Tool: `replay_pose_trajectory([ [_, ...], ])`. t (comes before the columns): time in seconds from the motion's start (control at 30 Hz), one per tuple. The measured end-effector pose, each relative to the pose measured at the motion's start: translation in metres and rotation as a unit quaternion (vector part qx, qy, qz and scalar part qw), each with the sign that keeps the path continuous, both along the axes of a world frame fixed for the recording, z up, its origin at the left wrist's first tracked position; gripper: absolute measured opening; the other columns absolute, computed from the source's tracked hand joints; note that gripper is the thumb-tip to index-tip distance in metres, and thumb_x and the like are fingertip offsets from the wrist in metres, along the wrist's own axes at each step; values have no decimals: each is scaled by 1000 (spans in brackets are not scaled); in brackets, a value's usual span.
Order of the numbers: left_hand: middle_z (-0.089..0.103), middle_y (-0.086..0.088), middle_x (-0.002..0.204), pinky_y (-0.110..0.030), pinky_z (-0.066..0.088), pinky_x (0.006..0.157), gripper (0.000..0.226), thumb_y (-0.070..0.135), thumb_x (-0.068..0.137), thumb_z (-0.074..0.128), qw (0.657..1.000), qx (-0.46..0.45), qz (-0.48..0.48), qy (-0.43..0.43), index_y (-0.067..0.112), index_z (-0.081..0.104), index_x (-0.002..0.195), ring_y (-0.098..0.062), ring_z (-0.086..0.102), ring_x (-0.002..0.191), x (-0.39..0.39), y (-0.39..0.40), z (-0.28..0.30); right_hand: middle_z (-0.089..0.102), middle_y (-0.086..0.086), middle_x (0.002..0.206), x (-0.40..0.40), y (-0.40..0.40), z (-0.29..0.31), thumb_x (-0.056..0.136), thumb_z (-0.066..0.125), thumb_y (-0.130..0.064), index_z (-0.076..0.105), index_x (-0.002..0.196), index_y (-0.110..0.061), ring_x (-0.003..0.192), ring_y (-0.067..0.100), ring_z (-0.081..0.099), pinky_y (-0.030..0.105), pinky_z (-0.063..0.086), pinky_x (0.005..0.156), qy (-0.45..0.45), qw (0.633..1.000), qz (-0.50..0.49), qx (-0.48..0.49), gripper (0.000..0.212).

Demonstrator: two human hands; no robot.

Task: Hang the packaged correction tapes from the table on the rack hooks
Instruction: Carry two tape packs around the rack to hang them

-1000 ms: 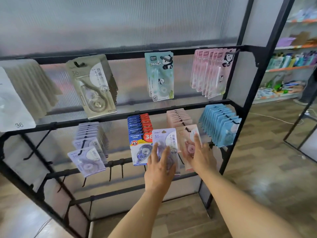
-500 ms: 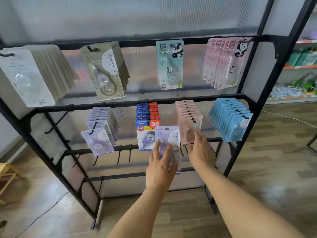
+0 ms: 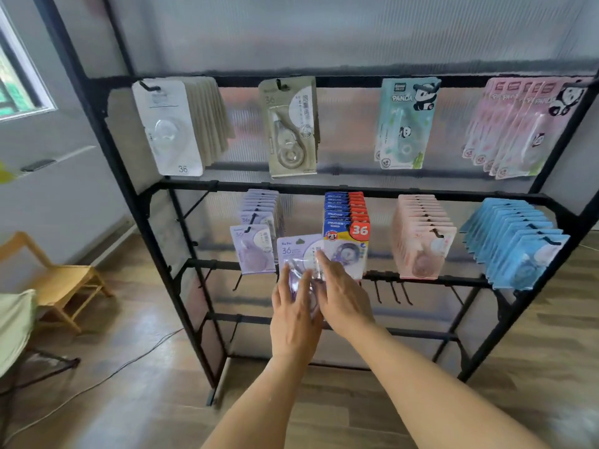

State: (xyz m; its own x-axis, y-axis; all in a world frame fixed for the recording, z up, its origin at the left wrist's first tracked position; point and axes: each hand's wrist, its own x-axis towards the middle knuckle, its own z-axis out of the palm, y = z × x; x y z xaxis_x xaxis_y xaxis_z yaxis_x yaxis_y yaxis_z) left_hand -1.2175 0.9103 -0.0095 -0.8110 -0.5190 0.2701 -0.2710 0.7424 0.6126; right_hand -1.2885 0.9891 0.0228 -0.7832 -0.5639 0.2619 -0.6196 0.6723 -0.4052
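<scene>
The lilac pack (image 3: 299,254) stood upright, its long axis vertical, printed face toward the camera and its hang tab at the top, in front of the middle row of the rack (image 3: 337,189). It sat between the lilac stack (image 3: 257,233) on its hook to the left and the blue-and-red stack (image 3: 346,228) to the right, overlapping the lower left corner of the latter. The left hand (image 3: 296,319) held the pack from below, its grip closed on the lower half: the fingers (image 3: 287,280) rose along the clear blister at the front, while the thumb was hidden, so how it pinched could not be told. The right hand (image 3: 345,299) lay just beside it, fingers straight and together, the index fingertip resting on the pack's right edge near the middle; that grip was open and held nothing. So the pack's upper half stood clear above both hands, with its lower half covered by them. Further right on the same row hung a pink stack (image 3: 421,234) and a blue stack (image 3: 515,244). The top row carried white packs (image 3: 168,124), an olive pack (image 3: 291,124), a green panda pack (image 3: 405,121) and pink panda packs (image 3: 518,128). Bare hooks (image 3: 392,293) hung from the bar below the hands. A wooden chair (image 3: 61,280) stood on the floor to the left.
</scene>
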Motion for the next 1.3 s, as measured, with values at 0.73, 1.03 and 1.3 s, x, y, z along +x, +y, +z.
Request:
replay_pose_trajectory([
  [0.73, -5, 6, 162, -36, 53, 88, 64, 35, 93, 57, 997, -25, 9, -66, 36, 27, 150, -22, 14, 145, -2, -130, -12, 40, 4, 144, 0, -135, -15, 102, 41, -33, 15, 153, -26, 112, 23, 58, 33, 52, 81, -44, 999, -10, -9, 58],
  [1.03, -5, -2, 163, -43, 45, 103, 70, 35, 95, 56, 997, -26, -37, -67, 31, 19, 153, -30, 14, 146, -35, -154, -17, 36, 5, 148, -26, -157, -17, 101, 45, -30, 11, 152, -29, 114, 22, 57, 28, 50, 78, -43, 997, -56, 13, 62],
  [1.3, -14, 4, 162, -43, 43, 105, 69, 38, 97, 51, 992, -34, -73, -99, 35, 12, 154, -26, 5, 148, -59, -177, -12, 34, 7, 147, -47, -175, -22, 101, 46, -27, -1, 154, -31, 119, 23, 54, 33, 50, 81, -70, 994, -79, 38, 70],
])
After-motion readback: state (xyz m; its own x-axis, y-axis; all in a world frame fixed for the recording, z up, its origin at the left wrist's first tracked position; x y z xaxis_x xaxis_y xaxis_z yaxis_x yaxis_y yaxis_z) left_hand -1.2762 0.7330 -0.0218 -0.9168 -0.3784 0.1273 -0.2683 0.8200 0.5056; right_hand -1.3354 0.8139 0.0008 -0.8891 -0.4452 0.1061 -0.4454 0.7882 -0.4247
